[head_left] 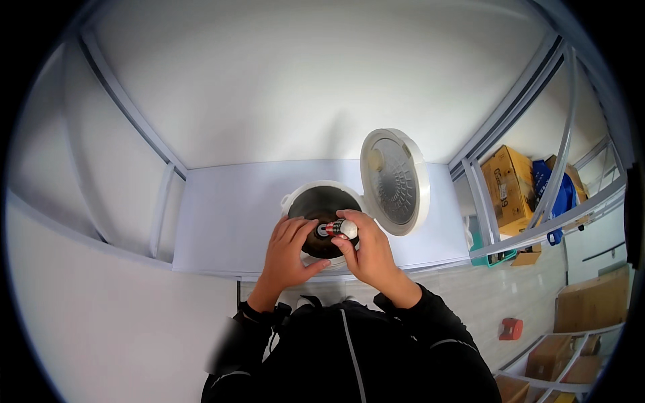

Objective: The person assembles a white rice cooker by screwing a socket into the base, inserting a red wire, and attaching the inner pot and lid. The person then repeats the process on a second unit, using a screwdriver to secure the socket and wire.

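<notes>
A white rice cooker (300,191) stands on the table with its lid (393,181) swung open to the right. Its dark inside shows, with a small pale round piece (322,230) near the middle. Over the opening, my right hand (373,252) grips a short red-and-black screwdriver-like tool (343,229) with a whitish rounded end between thumb and fingers. The tool's far end points into the cooker, close to the pale piece. My left hand (289,252) lies over the left rim, fingers stretched toward the middle and thumb apart, apparently holding nothing.
The white tabletop (222,215) backs onto a white wall and sits between grey frame posts. On the right are a cardboard box (507,188), a blue bag (554,191) and a teal crate (500,258). A red stool (511,329) stands on the floor by shelves with boxes.
</notes>
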The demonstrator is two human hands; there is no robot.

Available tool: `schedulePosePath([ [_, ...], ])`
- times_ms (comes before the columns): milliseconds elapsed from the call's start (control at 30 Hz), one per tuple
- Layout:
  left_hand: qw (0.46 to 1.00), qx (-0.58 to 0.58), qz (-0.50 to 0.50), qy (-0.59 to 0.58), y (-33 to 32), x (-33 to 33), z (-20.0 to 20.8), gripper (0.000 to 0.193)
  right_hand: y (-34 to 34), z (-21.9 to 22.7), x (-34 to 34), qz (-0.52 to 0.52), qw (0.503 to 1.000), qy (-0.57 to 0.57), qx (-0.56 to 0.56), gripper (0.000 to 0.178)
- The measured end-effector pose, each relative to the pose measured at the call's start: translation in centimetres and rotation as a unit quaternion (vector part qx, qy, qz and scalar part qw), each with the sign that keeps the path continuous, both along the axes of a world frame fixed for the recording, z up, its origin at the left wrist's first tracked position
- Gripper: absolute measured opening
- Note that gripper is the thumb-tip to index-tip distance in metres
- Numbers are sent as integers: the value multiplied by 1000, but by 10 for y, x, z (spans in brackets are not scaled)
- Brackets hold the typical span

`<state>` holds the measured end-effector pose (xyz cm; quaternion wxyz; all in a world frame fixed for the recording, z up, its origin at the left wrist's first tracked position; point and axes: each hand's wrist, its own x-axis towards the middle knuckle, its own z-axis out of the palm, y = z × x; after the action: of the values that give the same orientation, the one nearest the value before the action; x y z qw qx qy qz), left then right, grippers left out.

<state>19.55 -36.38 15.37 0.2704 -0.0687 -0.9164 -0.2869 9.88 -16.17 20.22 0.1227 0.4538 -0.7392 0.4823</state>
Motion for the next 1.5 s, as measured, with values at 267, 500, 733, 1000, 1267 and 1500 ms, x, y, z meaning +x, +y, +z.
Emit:
schedulePosePath([
  [267, 1000, -13, -18, 1, -12, -11, -19, 95, -13, -29, 1, -66, 997, -1, 39, 49],
  [500, 1000, -13, -15, -2, -11, -12, -27, 104, -22, -43, 5, -104, 994, 1, 39, 46],
  [733, 1000, -23, -14, 8, -12, -13, -29, 101, -31, -54, 5, -140, 989, -12, 41, 48],
  [1000, 1000, -20, -13, 10, -12, -11, -29, 102, -37, -40, 6, -161, 985, 15, 55, 47],
  [1267, 1000, -22, -12, 11, -12, -13, -31, 104, -41, -43, 9, -159, 985, 18, 61, 48],
  [1500, 1000, -19, -8, 6, -12, -11, -25, 103, -14, -4, 26, -169, 985, 18, -24, 51],
])
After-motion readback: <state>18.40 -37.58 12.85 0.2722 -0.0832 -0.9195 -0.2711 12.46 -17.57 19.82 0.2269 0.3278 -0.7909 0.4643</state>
